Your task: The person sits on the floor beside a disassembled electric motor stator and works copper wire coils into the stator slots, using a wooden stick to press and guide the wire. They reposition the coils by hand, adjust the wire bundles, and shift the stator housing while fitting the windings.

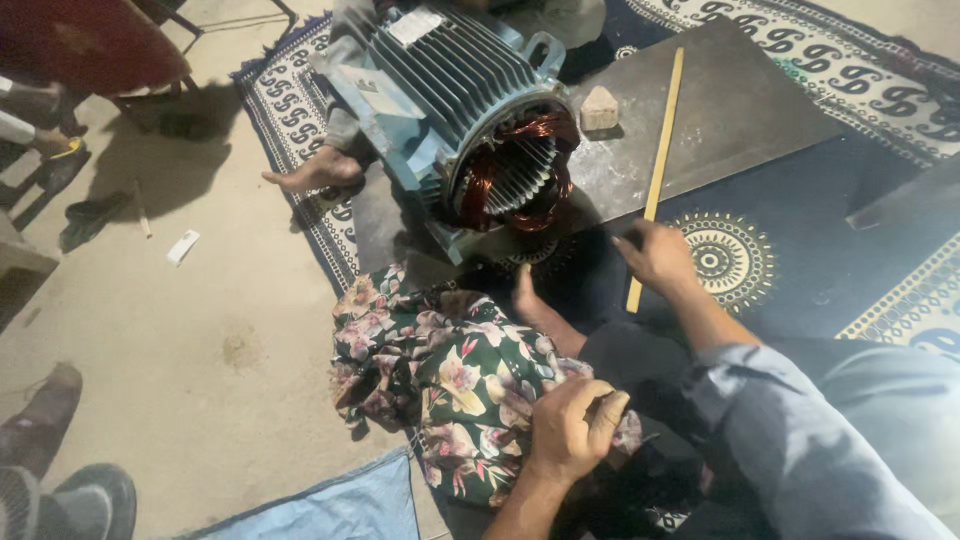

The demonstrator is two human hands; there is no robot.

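**Hands at the open end of the motor**

Your right hand (655,255) rests palm-down on the near end of the long thin wooden strip (658,165), fingers spread flat over it instead of curled round it; that reads as a hand pinning the strip or about to pick it up, not a full hold. The strip runs from your hand away across the dark grey metal sheet (740,110), which lies on the blue patterned rug (800,250) and seems to serve as a hard work surface.

Your left hand (570,425) is closed into a fist down near your lap, just at the edge of the bunched floral cloth in green, pink and cream (430,370). Something thin may sit inside the fist, but I cannot tell what, or whether it grips the cloth itself.

The big blue-grey finned electric motor housing (450,90) lies tipped on its side, far and left of your right hand, its open end turned toward you so the inside is reachable. In that opening sit the copper-coloured windings (515,170), looped round the ribbed metal core. Of everything here, only the housing contains anything.

A small pale stone-like block (599,108) sits on the metal sheet just right of the housing. A bare foot (318,172) of another person is braced against the housing's left side, likely steadying it. On the bare floor to the left lies a small white flat piece (183,246), and dark shoes (60,470) show at the near left corner.
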